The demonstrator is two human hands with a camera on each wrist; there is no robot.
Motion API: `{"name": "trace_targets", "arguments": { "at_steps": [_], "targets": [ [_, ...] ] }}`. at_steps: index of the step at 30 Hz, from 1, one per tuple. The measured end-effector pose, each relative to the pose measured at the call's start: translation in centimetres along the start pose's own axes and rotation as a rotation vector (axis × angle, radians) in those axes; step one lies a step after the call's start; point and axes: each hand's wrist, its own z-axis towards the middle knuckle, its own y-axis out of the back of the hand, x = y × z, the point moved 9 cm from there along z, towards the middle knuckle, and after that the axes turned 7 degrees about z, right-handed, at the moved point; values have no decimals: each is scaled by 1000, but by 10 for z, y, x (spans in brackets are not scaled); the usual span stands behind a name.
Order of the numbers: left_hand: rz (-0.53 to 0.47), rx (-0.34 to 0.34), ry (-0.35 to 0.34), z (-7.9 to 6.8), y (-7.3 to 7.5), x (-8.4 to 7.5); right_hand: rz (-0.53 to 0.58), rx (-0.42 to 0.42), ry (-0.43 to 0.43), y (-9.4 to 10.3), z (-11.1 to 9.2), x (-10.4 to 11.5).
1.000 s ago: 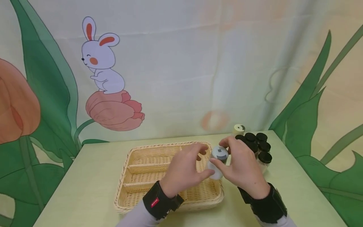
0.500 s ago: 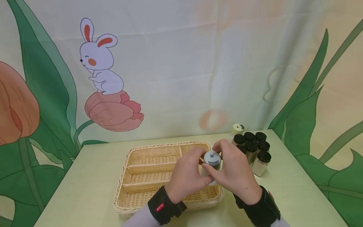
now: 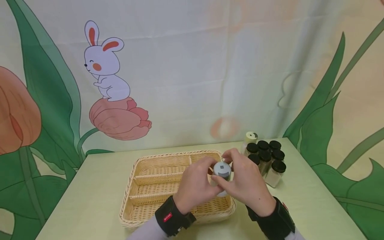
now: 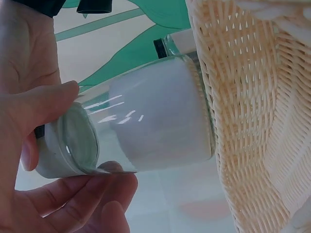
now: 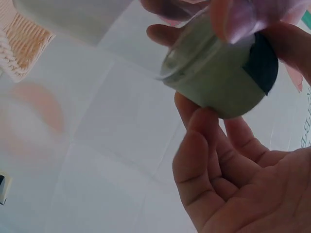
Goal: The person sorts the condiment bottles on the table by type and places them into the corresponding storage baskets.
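A clear glass jar (image 4: 155,111) with a white filling is held over the right end of a wicker basket (image 3: 129,196). Its pale lid (image 3: 222,169) carries dark grey patches and faces up in the head view. My left hand (image 3: 196,185) grips the jar around its neck, just below the lid, with thumb and fingers on opposite sides. From the other side my right hand (image 3: 247,183) pinches the lid between thumb and fingers. The right wrist view shows the lid close up (image 5: 233,82). In the head view the hands hide most of the jar's body.
Several jars with black lids (image 3: 264,156) stand bunched on the table's right side. Behind them is a jar with a pale yellow lid (image 3: 251,136). Dividers (image 3: 159,178) split the basket into compartments. A printed cloth (image 3: 180,83) hangs along the back.
The jar has come left and slightly toward me, over the basket. My left hand, loosely spread beside it a second ago, now grips it. Over the last half second little has moved.
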Motion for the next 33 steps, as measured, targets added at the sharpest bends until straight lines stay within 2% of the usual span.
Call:
{"name": "trace_targets", "arguments": {
  "at_steps": [6,17,24,33],
  "targets": [
    [22,-5,-21,4,-1,6,4,8,-1,0,2,-2],
    [72,17,9,12,-3,28,-26,2,-10,2,3,-11],
    [66,27,26,19,-7,41,-45,11,-23,0,4,-16],
    [53,78,109,22,-14,61,-55,-11,-20,5,7,-20]
  ]
}}
